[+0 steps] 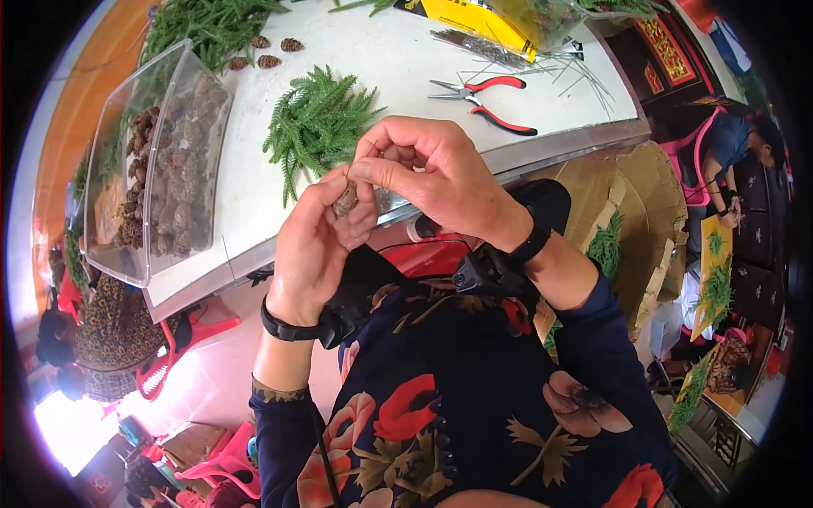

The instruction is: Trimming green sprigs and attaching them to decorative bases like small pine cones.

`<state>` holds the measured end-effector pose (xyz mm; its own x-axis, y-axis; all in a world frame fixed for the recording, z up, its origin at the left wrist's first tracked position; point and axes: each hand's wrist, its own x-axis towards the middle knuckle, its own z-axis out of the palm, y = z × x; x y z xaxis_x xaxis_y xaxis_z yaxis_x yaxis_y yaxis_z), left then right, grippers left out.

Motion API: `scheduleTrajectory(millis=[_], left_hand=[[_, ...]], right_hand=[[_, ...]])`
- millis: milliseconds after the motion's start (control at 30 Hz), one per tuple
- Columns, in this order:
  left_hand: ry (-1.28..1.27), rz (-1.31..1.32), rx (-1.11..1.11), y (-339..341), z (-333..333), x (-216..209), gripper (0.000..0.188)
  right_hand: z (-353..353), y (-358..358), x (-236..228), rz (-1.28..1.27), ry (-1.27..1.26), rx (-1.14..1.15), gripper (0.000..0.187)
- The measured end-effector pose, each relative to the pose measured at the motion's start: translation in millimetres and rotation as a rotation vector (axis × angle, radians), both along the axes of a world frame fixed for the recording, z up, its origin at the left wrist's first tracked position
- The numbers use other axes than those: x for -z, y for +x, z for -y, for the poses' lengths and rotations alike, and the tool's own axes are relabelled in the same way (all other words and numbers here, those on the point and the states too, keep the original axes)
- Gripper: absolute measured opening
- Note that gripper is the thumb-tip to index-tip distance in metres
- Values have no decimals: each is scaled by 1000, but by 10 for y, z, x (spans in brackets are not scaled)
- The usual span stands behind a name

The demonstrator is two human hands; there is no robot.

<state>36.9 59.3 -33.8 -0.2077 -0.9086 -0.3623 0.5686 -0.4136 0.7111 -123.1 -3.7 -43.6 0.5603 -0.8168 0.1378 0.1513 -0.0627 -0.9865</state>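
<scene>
A small brown pine cone is held in the fingers of my left hand, over the near edge of the white table. My right hand is closed in a pinch against the cone's top, thumb and forefinger together beside the left fingertips. What the right fingers grip is too small to make out. Just beyond both hands lies a bunch of green artificial sprigs. Needle-nose pliers with red and black handles rest to the right, jaws apart. Several thin wires are scattered past them.
A clear plastic bin of pine cones stands at the left. Loose cones and more greenery lie behind it. A yellow package is at the far side. Cardboard sits right of the table; another person works farther right.
</scene>
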Motion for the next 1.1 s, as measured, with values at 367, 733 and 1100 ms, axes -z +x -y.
scheduleTrajectory(millis=[367, 733, 1100], left_hand=[[-18, 347, 30, -42, 16, -2, 19], [50, 201, 137, 39, -33, -119, 19], [141, 202, 219, 58, 3, -95, 22]], right_hand=[[-28, -89, 110, -151, -664, 201, 9], [60, -181, 140, -230, -966, 197, 26], [145, -218, 127, -185, -1075, 107, 22]])
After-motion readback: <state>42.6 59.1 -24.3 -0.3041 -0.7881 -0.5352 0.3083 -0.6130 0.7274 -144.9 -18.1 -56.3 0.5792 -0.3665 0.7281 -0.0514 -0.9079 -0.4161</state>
